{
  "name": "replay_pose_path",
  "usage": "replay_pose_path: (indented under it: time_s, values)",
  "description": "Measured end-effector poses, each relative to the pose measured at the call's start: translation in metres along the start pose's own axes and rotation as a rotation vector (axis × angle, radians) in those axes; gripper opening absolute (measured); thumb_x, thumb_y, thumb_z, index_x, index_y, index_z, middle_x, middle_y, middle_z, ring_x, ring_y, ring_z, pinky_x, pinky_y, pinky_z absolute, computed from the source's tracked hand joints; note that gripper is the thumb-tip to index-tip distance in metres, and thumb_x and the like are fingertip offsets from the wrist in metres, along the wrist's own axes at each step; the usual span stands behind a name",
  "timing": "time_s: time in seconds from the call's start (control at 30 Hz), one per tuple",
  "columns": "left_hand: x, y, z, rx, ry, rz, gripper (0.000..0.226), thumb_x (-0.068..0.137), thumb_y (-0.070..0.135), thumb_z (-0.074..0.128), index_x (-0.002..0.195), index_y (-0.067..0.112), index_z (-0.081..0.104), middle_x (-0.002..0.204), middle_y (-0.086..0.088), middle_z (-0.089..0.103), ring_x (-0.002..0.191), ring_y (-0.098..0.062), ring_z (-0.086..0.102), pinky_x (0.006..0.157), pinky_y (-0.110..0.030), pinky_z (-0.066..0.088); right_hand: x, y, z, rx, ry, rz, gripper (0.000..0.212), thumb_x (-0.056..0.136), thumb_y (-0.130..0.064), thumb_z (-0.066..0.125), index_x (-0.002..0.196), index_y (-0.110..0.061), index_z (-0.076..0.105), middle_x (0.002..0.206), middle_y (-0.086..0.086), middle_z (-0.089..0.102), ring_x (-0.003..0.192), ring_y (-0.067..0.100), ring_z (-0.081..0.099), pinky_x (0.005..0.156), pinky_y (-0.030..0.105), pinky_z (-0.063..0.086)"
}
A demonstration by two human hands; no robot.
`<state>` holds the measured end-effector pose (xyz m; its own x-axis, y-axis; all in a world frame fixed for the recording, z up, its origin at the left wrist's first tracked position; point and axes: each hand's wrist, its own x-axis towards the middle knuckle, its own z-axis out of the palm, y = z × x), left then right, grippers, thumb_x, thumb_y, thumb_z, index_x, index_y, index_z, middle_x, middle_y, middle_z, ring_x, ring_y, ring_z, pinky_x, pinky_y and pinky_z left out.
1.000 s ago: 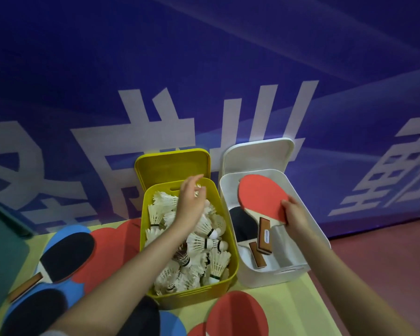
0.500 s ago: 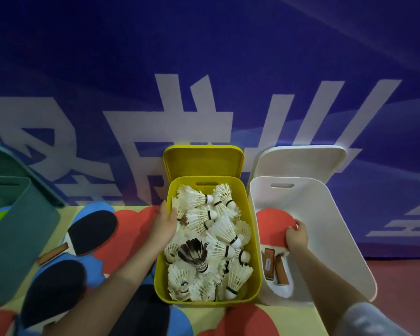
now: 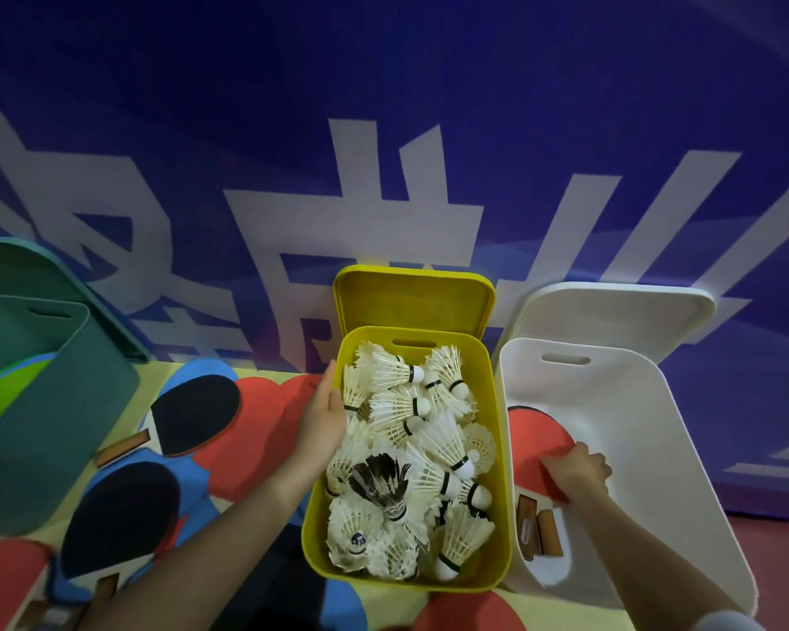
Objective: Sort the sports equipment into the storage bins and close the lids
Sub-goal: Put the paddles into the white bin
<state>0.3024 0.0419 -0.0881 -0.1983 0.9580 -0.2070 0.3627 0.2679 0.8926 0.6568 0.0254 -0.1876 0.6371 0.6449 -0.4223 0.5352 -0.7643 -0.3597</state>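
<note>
Red bat (image 3: 536, 437) going down into the white bin (image 3: 647, 448), right hand (image 3: 575, 469) pinching its edge, left hand (image 3: 324, 416) flat-fingered against the yellow bin (image 3: 497, 448) of shuttlecocks (image 3: 411, 453) — lay it flat, I'd say, so the lid shuts.

So there's a yellow bin (image 3: 497, 448) in the middle, lid up, stuffed with white shuttlecocks (image 3: 411, 457) plus one dark-feathered one (image 3: 379, 482); the left hand (image 3: 322, 416) rests flat against its left rim, fingers straight; right next to it a white bin (image 3: 647, 425), lid also up, where the right hand (image 3: 575, 471) grips a red paddle (image 3: 529, 439) lying inside, wooden handles (image 3: 538, 532) poking out at the near end; far left sits a green bin (image 3: 42, 425); two black-faced paddles (image 3: 192, 407) lie on the colourful surface (image 3: 256, 430) between green and yellow; blue banner (image 3: 383, 129) with big white characters behind it all.
</note>
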Motion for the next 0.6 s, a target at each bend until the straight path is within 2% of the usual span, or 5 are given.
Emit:
replay_pose_path:
  time_s: [0.1,0.17,0.27,0.4,0.6]
  values:
    - [0.005,-0.004,-0.008,-0.040,-0.059,0.004,0.047,0.103,0.018,0.030,0.148,0.030,0.028,0.105,-0.005,0.062,0.052,-0.004,0.039,0.042,-0.013,0.032,-0.017,-0.025,-0.018,0.161,0.077,-0.109,0.054,0.088,-0.027,0.055,0.137,-0.008,0.042,0.131,0.022,0.046,0.123,0.040,0.041,0.100,0.047,0.038]
    - [0.004,-0.003,-0.019,-0.060,-0.102,0.017,0.043,0.103,0.020,0.033,0.146,0.025,0.033,0.131,-0.002,0.052,0.075,0.000,0.051,0.061,-0.014,0.041,-0.038,-0.043,-0.033,0.327,0.130,-0.254,0.050,0.090,-0.026,0.056,0.135,-0.009,0.047,0.131,0.021,0.051,0.121,0.036,0.048,0.101,0.045,0.040]
    - [-0.002,-0.012,-0.041,-0.067,-0.110,-0.001,0.039,0.103,0.024,0.035,0.141,0.020,0.040,0.139,-0.006,0.048,0.115,-0.021,0.053,0.087,-0.028,0.042,-0.093,-0.071,-0.056,0.501,0.221,-0.476,0.037,0.092,-0.026,0.053,0.124,-0.008,0.059,0.118,0.011,0.062,0.109,0.025,0.058,0.090,0.034,0.044]
    - [-0.014,-0.042,-0.083,-0.116,-0.109,-0.050,0.037,0.103,0.018,0.035,0.139,0.019,0.040,0.117,-0.007,0.056,0.080,-0.016,0.057,0.066,-0.025,0.047,-0.190,-0.108,-0.058,0.618,0.124,-0.740,0.019,0.093,-0.021,0.052,0.104,-0.014,0.067,0.098,-0.004,0.064,0.092,0.009,0.058,0.074,0.021,0.041]
    - [-0.029,-0.124,-0.181,0.116,0.028,-0.057,0.035,0.098,0.012,0.043,0.132,0.013,0.050,0.110,-0.016,0.062,0.079,-0.023,0.055,0.070,-0.033,0.045,-0.312,-0.147,0.000,0.689,-0.183,-0.918,0.014,0.095,-0.019,0.055,0.099,-0.019,0.068,0.096,-0.006,0.067,0.091,0.006,0.061,0.074,0.013,0.046]
